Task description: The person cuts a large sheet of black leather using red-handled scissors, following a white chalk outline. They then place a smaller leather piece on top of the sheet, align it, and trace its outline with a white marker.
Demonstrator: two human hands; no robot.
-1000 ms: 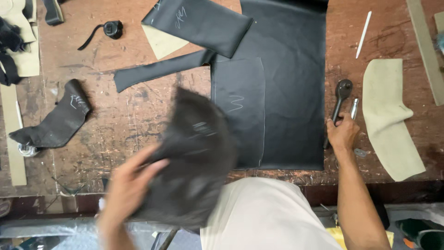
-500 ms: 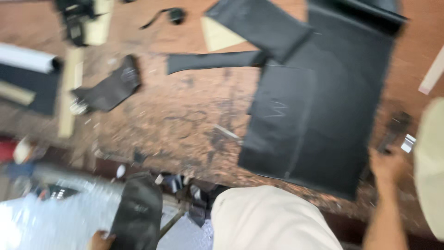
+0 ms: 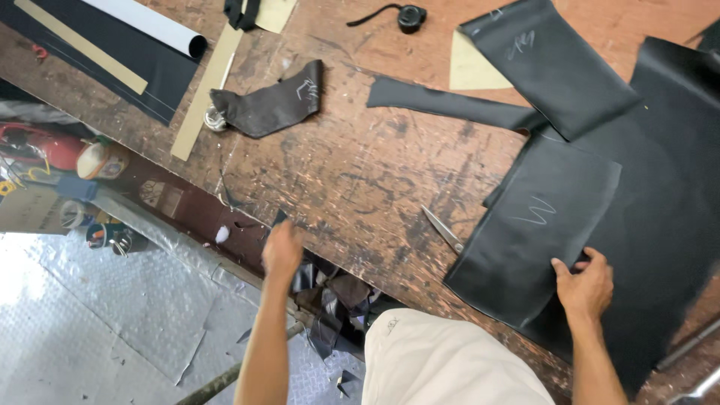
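two hands working at a scarred wooden workbench (image 3: 337, 172). far left, lying on the bench: a rolled white sheet (image 3: 150, 24) over dark material, a pale cardboard strip (image 3: 204, 90), a boot-shaped dark leather cutout (image 3: 271, 105). left hand (image 3: 282, 251) hanging below the bench edge above a heap of black scraps (image 3: 334, 304), grip blurred, cannot tell whether closed or holding anything. scissors (image 3: 444, 231) lying just left of a chalk-marked black leather panel (image 3: 536, 225). right hand (image 3: 583, 286) pinching that panel's lower right edge, fingers curled closed on it, panel resting on a larger black sheet (image 3: 667, 225).
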